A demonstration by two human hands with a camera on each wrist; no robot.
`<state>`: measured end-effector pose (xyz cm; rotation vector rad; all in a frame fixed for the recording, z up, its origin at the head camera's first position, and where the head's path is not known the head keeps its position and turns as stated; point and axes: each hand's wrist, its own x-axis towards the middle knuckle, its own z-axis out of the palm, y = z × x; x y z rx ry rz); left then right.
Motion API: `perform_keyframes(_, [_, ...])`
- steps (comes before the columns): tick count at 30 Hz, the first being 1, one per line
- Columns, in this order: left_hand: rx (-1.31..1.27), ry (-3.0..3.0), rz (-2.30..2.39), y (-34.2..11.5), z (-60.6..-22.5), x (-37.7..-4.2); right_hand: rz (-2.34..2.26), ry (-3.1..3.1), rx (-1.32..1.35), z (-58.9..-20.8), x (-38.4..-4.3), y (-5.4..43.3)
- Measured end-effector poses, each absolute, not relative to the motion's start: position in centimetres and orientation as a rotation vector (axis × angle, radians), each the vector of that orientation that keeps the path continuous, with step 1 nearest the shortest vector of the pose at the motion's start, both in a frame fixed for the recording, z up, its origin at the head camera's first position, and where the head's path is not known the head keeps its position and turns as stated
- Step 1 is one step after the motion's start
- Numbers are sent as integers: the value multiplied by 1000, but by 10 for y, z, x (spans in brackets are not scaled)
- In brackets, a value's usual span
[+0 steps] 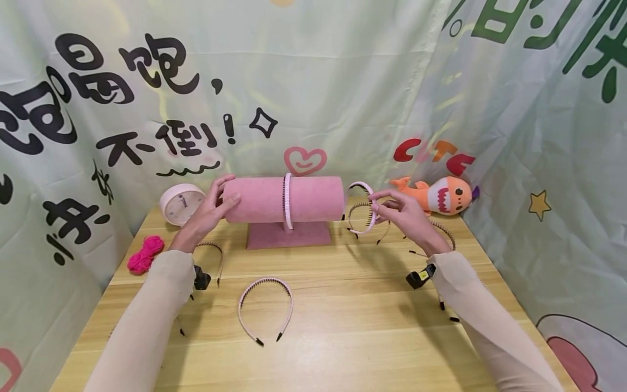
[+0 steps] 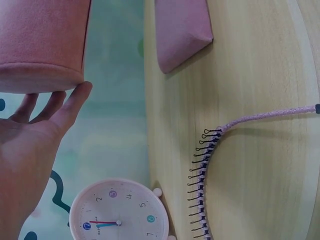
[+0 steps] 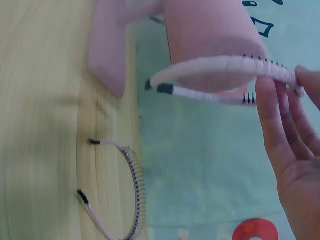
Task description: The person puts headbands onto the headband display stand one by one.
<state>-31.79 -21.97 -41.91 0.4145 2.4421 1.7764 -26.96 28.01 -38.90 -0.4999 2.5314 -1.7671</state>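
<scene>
A pink headband display stand has a padded cylinder (image 1: 313, 198) and a flat base (image 1: 289, 235). One light headband with dark teeth (image 1: 288, 201) circles the cylinder near its middle. My left hand (image 1: 206, 212) touches the cylinder's left end, extended fingertips at its rim in the left wrist view. Off the right end, my right hand (image 1: 404, 218) pinches a white-pink headband (image 3: 215, 65) between thumb and fingers. Its dark-tipped ends point toward the stand, and the band overlaps the cylinder's end face in the right wrist view. A toothed headband (image 3: 136, 185) lies on the table below that hand.
Another headband (image 1: 266, 280) lies at front center. More headbands lie by both forearms, one (image 2: 202, 185) beside the left hand. A round clock (image 1: 182, 204) and pink yarn (image 1: 146, 255) sit left; an orange plush shark (image 1: 443, 197) sits back right. Printed cloth surrounds the table (image 1: 343, 321).
</scene>
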Motion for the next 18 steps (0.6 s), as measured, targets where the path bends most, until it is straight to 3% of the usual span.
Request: perform_keyframes(18, [420,2437,1778,-221,-420,-318,-1821,2602,-516,-387,-290,234])
